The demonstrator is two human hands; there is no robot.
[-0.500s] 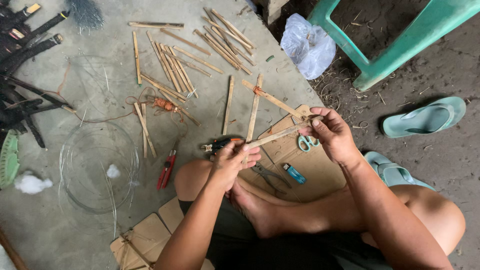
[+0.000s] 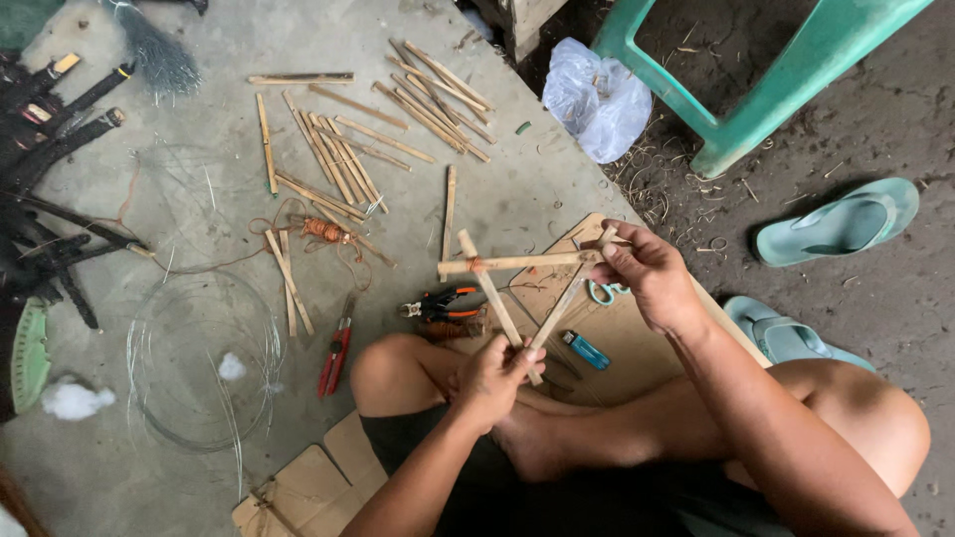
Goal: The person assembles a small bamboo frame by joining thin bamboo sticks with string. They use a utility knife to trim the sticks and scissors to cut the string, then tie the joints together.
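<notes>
Just above the person's folded legs, both hands hold a small frame of bamboo sticks (image 2: 507, 288) tied into a rough triangle. The left hand (image 2: 492, 378) clenches around the lower corner, where two sticks meet near the knee, with the fingers curled tight over the joint. The right hand (image 2: 647, 273) pinches the upper right corner, thumb and fingertips closed on the stick ends. One stick runs level between the two, with a band of orange binding near its left end, and another crosses it at a slant.

Under the frame, on the concrete floor (image 2: 497, 189), lie orange-handled pliers (image 2: 443, 303), and just right of them a blue lighter (image 2: 587, 350) rests on a sheet of cardboard (image 2: 622, 333). Scissors with pale green handles (image 2: 602, 291) peek out below the right hand. Red-handled cutters (image 2: 338, 348) lie further left, beside a coil of thin wire (image 2: 204, 358). Loose bamboo sticks (image 2: 348, 149) are scattered across the floor above, with a spool of orange thread (image 2: 323, 231) among them. A white plastic bag (image 2: 597, 99) sits by a green plastic chair (image 2: 756, 80), and two pale green sandals (image 2: 841, 224) lie on the dirt at right.
</notes>
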